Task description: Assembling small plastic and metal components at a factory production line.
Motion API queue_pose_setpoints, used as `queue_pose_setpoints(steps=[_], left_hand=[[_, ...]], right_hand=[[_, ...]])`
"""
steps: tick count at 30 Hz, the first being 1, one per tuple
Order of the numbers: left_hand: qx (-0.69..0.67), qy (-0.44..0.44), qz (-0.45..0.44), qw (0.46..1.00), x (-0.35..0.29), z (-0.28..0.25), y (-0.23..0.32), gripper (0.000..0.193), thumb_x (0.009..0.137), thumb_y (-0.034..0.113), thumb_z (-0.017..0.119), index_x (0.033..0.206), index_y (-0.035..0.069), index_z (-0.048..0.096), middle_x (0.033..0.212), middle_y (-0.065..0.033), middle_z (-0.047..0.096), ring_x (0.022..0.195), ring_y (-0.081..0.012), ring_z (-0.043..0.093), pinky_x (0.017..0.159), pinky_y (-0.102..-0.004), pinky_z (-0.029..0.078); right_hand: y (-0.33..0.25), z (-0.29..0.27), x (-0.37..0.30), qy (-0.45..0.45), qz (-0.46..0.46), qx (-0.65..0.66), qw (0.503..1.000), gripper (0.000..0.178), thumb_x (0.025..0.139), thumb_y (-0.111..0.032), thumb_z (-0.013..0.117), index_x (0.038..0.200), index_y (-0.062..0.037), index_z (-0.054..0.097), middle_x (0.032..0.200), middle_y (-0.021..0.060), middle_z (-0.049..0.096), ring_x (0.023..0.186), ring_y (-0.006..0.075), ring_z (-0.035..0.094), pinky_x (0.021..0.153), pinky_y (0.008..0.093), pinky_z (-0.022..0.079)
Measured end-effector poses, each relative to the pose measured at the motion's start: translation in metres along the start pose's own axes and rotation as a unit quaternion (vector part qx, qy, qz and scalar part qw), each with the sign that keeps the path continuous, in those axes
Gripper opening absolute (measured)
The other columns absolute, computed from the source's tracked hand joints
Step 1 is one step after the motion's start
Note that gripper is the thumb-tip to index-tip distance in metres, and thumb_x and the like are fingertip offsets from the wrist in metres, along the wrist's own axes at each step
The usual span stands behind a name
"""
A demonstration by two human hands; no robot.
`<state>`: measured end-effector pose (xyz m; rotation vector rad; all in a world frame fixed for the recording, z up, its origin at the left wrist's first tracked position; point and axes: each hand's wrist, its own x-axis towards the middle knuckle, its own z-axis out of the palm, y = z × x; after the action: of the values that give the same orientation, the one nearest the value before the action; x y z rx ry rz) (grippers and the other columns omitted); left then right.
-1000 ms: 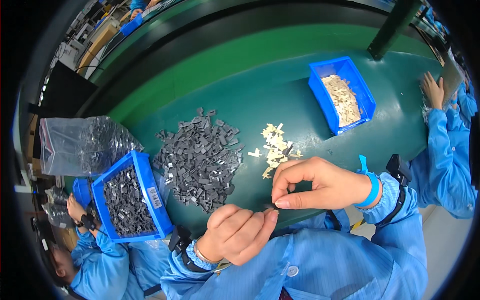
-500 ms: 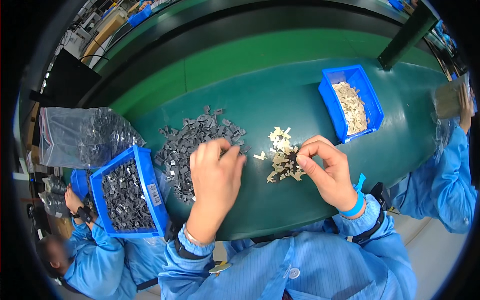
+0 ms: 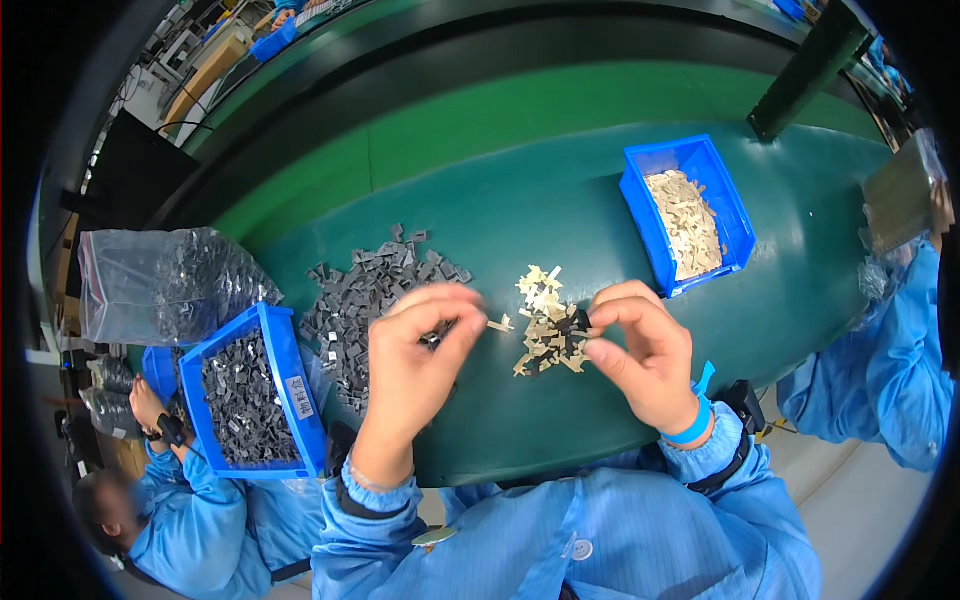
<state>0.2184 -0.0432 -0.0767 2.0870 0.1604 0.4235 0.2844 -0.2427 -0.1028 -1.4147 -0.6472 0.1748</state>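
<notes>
My left hand (image 3: pixel 415 355) is curled, thumb and fingertips together and slightly blurred, at the right side of a heap of small dark grey plastic parts (image 3: pixel 350 320). What its fingertips pinch, if anything, cannot be made out. A single cream strip (image 3: pixel 500 325) lies just beside those fingertips. My right hand (image 3: pixel 648 358), with a blue band at its wrist, pinches a small black piece between thumb and forefinger. That hand is at the right edge of a small pile of cream strips (image 3: pixel 542 335), which has some dark bits among it.
At the right stands a blue bin (image 3: pixel 740 225) holding cream pieces. A blue bin (image 3: pixel 312 400) full of dark parts is at the left, with a clear plastic bag (image 3: pixel 120 290) of dark parts behind it. Co-workers in blue sit at both sides of the green table (image 3: pixel 500 220).
My left hand has come off the dark heap slightly, its thumb and fingers now nearer the cream strips. My right hand has dropped a little lower, still pinching. The whole view has shifted slightly.
</notes>
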Motion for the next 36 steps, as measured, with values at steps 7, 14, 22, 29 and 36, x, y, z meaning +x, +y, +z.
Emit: queue_pose_setpoints(steps=[7,14,22,29,36], left_hand=[[-0.676,-0.172,-0.285,0.657,-0.043,0.016,0.021,0.014,0.077,-0.005,0.058,0.09,-0.003,0.057,0.084,-0.012,0.06,0.075,-0.0195,0.061,0.066,-0.0293,0.052],[-0.668,-0.092,-0.322,0.665,-0.052,0.031,0.026,0.018,0.084,0.001,0.052,0.101,0.003,0.056,0.1,-0.007,0.058,0.091,-0.0159,0.056,0.081,-0.0308,0.046],[-0.634,-0.077,-0.279,0.717,-0.059,0.038,0.022,0.024,0.084,0.0,0.053,0.107,0.001,0.057,0.105,-0.0129,0.058,0.089,-0.0169,0.057,0.079,-0.0288,0.047],[-0.614,-0.073,-0.261,0.741,-0.058,0.038,0.03,0.02,0.082,-0.002,0.054,0.102,-0.003,0.059,0.096,-0.0153,0.061,0.086,-0.0183,0.06,0.079,-0.029,0.047],[-0.464,-0.003,-0.17,0.869,-0.057,0.04,0.03,0.023,0.077,-0.009,0.057,0.1,-0.005,0.059,0.096,-0.016,0.061,0.084,-0.0208,0.062,0.075,-0.0286,0.051]], right_hand=[[-0.016,0.011,-0.005,-0.124,-0.054,0.129,0.982,0.042,0.073,-0.002,0.066,0.11,0.0033,0.049,0.097,0.0128,0.062,0.091,0.0227,0.059,0.081,0.0325,0.044],[-0.013,0.011,-0.01,-0.075,-0.041,0.091,0.992,0.041,0.07,0.001,0.066,0.108,0.0037,0.051,0.093,0.0109,0.064,0.086,0.0236,0.06,0.077,0.0338,0.046],[-0.009,0.011,-0.012,-0.059,-0.128,-0.068,0.988,0.041,0.067,0.001,0.068,0.106,0.0001,0.053,0.096,0.012,0.063,0.082,0.0256,0.059,0.071,0.0326,0.048],[-0.009,0.013,-0.02,-0.036,-0.009,0.109,0.993,0.036,0.071,0.002,0.066,0.104,0.0001,0.053,0.107,0.0175,0.056,0.081,0.0174,0.058,0.067,0.0283,0.048],[-0.004,0.011,-0.02,-0.022,0.025,0.234,0.972,0.018,0.076,0.007,0.059,0.093,0.0041,0.054,0.113,0.02,0.048,0.093,0.0187,0.054,0.068,0.0283,0.05]])
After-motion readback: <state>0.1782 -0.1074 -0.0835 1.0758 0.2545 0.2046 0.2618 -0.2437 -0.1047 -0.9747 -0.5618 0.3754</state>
